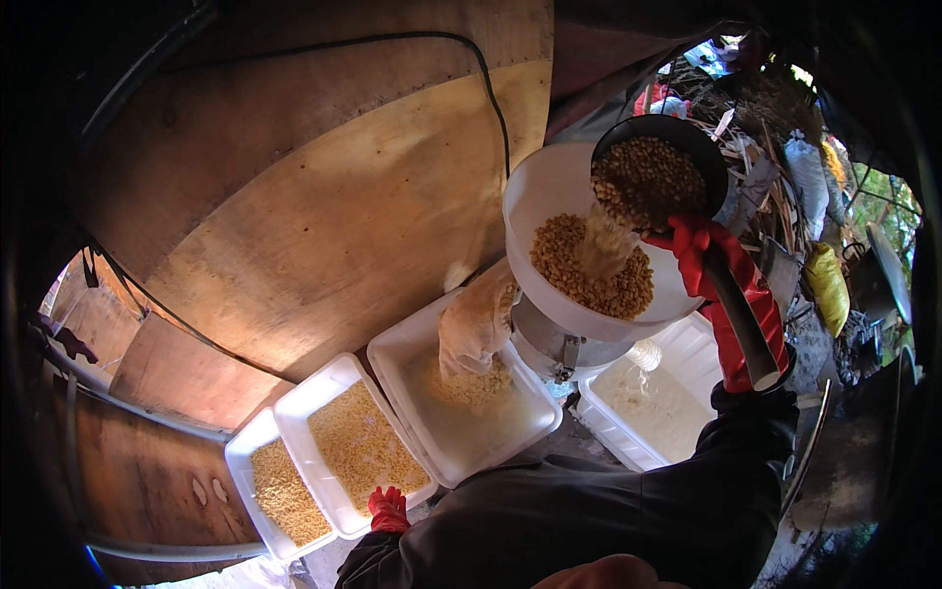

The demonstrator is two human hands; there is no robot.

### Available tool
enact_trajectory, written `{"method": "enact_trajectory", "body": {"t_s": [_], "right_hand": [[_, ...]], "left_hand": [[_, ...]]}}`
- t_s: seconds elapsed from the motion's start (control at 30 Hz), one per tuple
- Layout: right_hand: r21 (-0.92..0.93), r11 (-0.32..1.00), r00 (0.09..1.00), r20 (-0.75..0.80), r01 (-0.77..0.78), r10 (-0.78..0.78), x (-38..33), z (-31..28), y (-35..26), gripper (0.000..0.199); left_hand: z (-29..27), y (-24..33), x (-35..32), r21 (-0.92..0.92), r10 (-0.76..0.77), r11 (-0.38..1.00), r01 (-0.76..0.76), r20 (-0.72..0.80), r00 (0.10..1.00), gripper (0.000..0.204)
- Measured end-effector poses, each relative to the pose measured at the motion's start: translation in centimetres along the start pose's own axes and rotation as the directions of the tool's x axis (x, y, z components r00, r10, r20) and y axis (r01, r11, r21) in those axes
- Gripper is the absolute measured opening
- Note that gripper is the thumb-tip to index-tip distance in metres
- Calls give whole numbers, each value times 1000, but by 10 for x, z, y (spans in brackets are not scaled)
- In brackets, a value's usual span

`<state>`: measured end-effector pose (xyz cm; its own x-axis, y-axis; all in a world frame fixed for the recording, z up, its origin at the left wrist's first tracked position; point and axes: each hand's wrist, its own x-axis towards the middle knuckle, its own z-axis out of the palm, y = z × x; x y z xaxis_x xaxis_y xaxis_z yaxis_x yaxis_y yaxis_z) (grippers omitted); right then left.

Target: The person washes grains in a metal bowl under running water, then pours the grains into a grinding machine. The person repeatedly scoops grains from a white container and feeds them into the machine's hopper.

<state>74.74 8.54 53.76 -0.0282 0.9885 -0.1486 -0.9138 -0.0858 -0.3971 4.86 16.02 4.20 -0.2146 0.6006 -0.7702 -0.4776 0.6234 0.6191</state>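
Observation:
My right hand (695, 260), in a red rubber glove, is closed round the handle of a dark ladle (711, 157). Its deep bowl is tilted over a white hopper (530, 191), and soaked yellow beans or kernels with liquid stream out of it. A heap of kernels (579, 265) lies in the hopper, under the stream. My left hand (389, 508), also red-gloved, hangs low by the near end of a white tub (343, 515) of yellow grain. Its fingers look stretched and hold nothing visible; whether it touches the rim I cannot tell.
Under the hopper sits a metal machine body (540, 344). A cloth sleeve (476, 329) hangs from it into a large white tub (471, 461). A pale spout (645, 355) empties into another tub (623, 456) of cloudy liquid. Plywood (373, 187) walls the left; sacks (829, 290) and sticks clutter the right.

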Motion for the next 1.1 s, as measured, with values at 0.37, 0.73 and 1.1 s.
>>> {"method": "enact_trajectory", "body": {"t_s": [0.37, 0.73, 1.1], "right_hand": [[-360, 932, 984, -143, 48, -106, 2, 2, -2, 16], [-859, 510, 703, -387, -41, -597, -3, 48, 49, 35], [-920, 158, 529, -339, -358, -778, 11, 62, 67, 37]], "left_hand": [[-2, -4, -5, 18, -1, 1000, 0, 33, 999, 53], [7, -9, 8, 43, -46, 998, 43, 79, 996, 55], [-9, -22, 32, 45, -35, 999, 31, 78, 996, 56]]}}
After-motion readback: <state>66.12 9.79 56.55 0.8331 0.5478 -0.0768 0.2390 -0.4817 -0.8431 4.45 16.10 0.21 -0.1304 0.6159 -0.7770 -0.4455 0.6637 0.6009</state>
